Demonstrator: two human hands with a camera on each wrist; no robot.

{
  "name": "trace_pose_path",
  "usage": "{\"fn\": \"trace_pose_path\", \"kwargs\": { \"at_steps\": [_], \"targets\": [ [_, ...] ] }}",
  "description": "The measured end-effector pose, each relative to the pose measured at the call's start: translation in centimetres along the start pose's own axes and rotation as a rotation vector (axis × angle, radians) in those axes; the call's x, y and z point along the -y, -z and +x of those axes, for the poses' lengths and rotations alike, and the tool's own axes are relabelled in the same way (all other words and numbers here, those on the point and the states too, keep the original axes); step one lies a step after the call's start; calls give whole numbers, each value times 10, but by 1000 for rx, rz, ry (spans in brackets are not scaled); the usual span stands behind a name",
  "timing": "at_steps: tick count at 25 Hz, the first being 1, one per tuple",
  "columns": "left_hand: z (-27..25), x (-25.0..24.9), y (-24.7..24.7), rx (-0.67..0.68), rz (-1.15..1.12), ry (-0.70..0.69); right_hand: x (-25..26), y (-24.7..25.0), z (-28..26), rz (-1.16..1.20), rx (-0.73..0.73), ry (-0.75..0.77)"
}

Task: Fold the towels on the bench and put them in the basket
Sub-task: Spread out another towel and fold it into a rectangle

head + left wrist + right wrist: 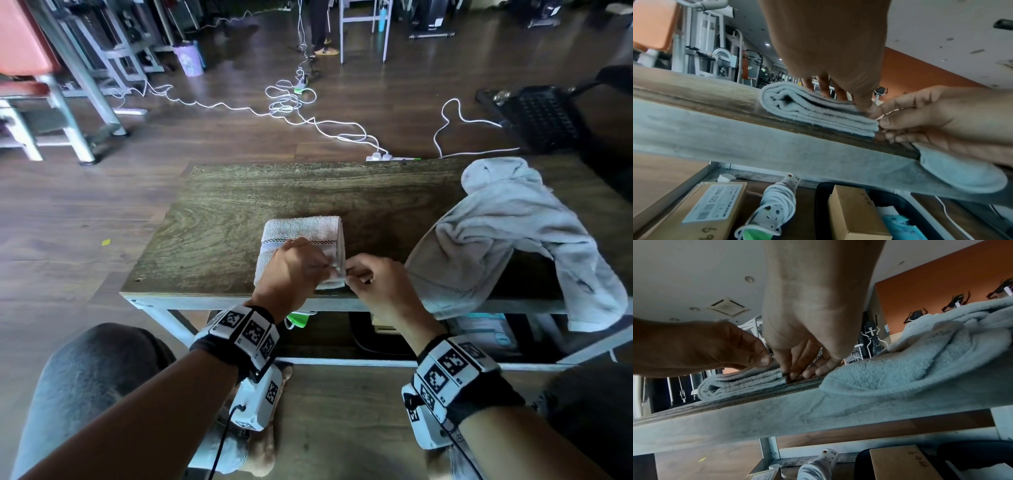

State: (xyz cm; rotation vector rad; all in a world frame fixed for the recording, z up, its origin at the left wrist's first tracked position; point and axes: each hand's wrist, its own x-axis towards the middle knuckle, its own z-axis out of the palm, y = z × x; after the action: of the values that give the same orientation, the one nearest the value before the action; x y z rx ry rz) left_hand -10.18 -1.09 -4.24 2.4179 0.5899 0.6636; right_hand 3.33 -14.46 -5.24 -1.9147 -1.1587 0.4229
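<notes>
A pale folded towel lies in several layers near the front edge of the wooden bench. My left hand presses down on its top with its fingertips, thumb at the near right corner. My right hand pinches that same corner between thumb and forefinger; its other fingers are curled. A second grey towel lies loose and crumpled to the right. It is draped over a dark object and hangs over the bench's front edge. I cannot tell whether that dark object is the basket.
On the shelf under the bench are cardboard boxes and a coiled white power strip. White cables trail across the floor beyond. A black perforated object stands at the back right, metal frames at the back left.
</notes>
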Motion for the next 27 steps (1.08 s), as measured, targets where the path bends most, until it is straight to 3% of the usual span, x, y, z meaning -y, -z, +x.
{"fn": "trace_pose_path", "kwargs": {
  "at_steps": [3, 5, 9, 13, 16, 19, 22, 25, 26, 27],
  "targets": [
    [2, -10, 2, 11, -118, 209, -1, 0, -4, -26, -19, 39],
    [2, -14, 2, 11, -193, 249, -2, -1, -6, -30, -23, 69],
    [-1, -18, 0, 21, -258, 255, -2, -2, -6, -64, 22, 80],
    [-5, -14, -4, 74, -186, 198, -1, 2, -2, -54, 70, 78],
    [-5, -14, -7, 113, -103, 153, 1, -2, 0, -13, 10, 19],
    [-3, -14, -5, 94, -57, 133, 6, -11, -2, -219, 33, 130],
    [5, -16, 5, 82, -185, 236, 5, -17, -1, -317, 109, 170],
    [21, -6, 12, -109, 35, 221, 4, -20, 2, -310, 62, 112],
    [25, 0, 12, -125, 150, 193, 6, -21, 3, -311, 50, 104],
    [27, 9, 11, -56, 250, 186, 6, -22, 5, -305, 40, 100]
  ]
}}
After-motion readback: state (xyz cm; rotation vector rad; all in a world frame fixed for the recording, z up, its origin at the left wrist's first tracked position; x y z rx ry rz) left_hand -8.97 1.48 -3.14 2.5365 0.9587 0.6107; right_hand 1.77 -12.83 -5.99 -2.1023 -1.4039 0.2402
